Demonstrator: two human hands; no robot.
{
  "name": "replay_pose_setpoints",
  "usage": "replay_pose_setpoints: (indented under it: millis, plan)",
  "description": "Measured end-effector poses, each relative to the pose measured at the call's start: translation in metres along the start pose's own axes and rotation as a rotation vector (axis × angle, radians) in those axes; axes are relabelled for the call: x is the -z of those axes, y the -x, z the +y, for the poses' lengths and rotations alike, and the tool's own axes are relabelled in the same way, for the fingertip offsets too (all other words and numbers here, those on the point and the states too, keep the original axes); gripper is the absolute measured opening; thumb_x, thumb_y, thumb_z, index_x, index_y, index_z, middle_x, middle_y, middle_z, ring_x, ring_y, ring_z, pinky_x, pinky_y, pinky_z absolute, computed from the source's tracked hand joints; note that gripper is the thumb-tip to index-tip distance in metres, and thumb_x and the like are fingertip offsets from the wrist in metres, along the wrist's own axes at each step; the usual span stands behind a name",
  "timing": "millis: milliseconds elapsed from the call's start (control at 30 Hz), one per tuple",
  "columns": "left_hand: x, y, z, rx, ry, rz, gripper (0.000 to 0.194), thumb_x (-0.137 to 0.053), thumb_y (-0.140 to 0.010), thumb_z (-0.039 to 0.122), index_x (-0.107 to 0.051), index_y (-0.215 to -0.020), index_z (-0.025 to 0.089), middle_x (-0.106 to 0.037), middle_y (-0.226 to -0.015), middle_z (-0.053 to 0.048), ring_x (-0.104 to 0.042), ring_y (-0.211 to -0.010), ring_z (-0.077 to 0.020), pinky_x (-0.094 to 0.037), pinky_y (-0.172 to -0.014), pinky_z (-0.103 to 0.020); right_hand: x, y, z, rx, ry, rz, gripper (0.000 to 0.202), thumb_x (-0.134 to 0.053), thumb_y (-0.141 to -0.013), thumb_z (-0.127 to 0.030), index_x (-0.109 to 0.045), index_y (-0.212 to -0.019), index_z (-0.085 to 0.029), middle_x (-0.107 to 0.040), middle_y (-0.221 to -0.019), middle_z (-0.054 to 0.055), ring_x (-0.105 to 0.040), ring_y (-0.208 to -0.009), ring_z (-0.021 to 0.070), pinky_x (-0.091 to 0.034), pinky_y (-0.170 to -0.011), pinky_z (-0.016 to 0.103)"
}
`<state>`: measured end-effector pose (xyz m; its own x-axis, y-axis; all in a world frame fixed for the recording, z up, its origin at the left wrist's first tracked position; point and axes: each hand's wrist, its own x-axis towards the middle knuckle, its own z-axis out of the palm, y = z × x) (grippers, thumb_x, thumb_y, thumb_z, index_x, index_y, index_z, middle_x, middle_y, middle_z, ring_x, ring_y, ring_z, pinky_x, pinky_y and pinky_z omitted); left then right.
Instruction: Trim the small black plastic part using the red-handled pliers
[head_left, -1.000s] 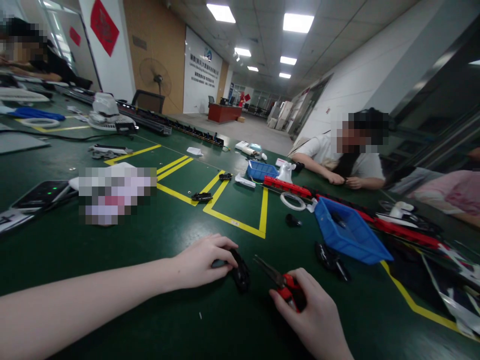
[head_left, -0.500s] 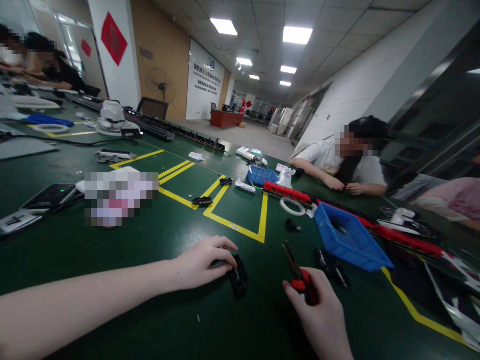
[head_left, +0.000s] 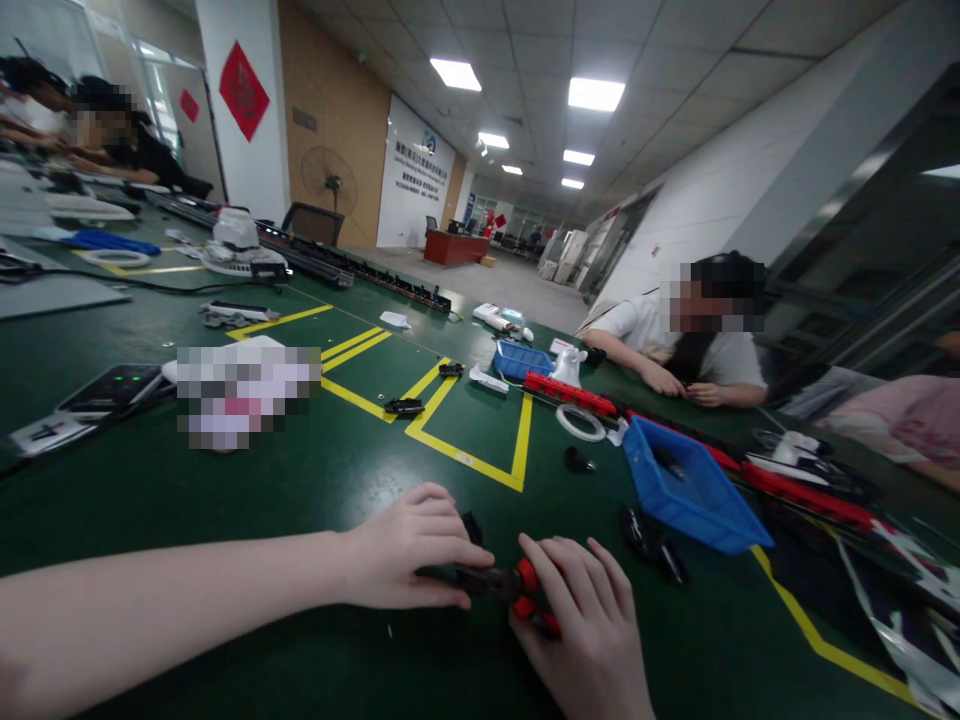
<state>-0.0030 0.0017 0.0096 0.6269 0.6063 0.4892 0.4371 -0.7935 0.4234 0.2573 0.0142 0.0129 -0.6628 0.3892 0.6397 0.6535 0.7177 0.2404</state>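
Observation:
Red-handled pliers (head_left: 525,590) lie in my right hand (head_left: 589,610), whose fingers are wrapped round the handles. Their dark jaws point left, toward my left hand (head_left: 420,550). The fingers of my left hand are bent around the jaw end and a black part (head_left: 472,527), which shows only in part behind the fingertips. Whether the jaws grip the part cannot be made out. Both hands are close together, low over the green table (head_left: 315,660).
To the right are black pieces (head_left: 652,540), a small black part (head_left: 580,460) and a blue bin (head_left: 694,490). Yellow tape (head_left: 465,460) marks the table ahead, with small black parts (head_left: 405,407) on it. A person (head_left: 705,340) sits at the far right.
My right hand has moved left with the pliers, which have turned from pointing forward to pointing left. My left hand has closed around the black part and jaw end.

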Motion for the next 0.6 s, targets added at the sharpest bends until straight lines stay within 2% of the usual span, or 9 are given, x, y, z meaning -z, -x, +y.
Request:
replay_pose_setpoints:
  millis: [100,267,500,600]
  plan:
    - [-0.002,0.002,0.001,-0.006,-0.023,-0.002,0.036,-0.058,-0.093,0.037,-0.061,-0.125,0.023,-0.072,-0.101,-0.008,-0.063,-0.096,-0.0195,-0.032,-0.106,-0.039,0.001,-0.002,-0.004,0.002,-0.007,0.011,0.050,-0.054,-0.078,-0.018,-0.054,-0.128,-0.020,-0.068,-0.104,0.006,-0.062,-0.100,0.0244,-0.037,-0.100,0.046]
    - [-0.005,0.003,0.003,0.003,0.074,0.052,0.036,-0.060,-0.093,0.036,-0.062,-0.125,0.022,-0.072,-0.105,-0.008,-0.064,-0.101,-0.0196,-0.031,-0.108,-0.038,0.003,-0.003,-0.009,-0.001,-0.016,0.027,0.049,-0.054,-0.079,-0.017,-0.054,-0.127,-0.019,-0.068,-0.106,0.007,-0.062,-0.101,0.0238,-0.039,-0.100,0.045]
    - [-0.008,0.000,0.002,0.096,0.242,0.205,0.026,-0.061,-0.092,0.033,-0.068,-0.113,0.019,-0.073,-0.099,-0.008,-0.064,-0.094,-0.0193,-0.041,-0.099,-0.037,0.007,-0.004,-0.012,0.020,0.001,0.106,0.046,-0.058,-0.081,-0.018,-0.055,-0.127,-0.018,-0.070,-0.108,0.007,-0.065,-0.102,0.0223,-0.042,-0.099,0.043]
    - [-0.009,0.001,0.000,0.165,0.298,0.258,0.023,-0.059,-0.093,0.030,-0.069,-0.110,0.019,-0.072,-0.098,-0.008,-0.064,-0.093,-0.0187,-0.045,-0.094,-0.034,0.014,-0.002,-0.017,0.110,-0.020,0.178,0.045,-0.064,-0.078,-0.017,-0.058,-0.122,-0.022,-0.073,-0.102,0.004,-0.068,-0.095,0.0203,-0.049,-0.089,0.038]
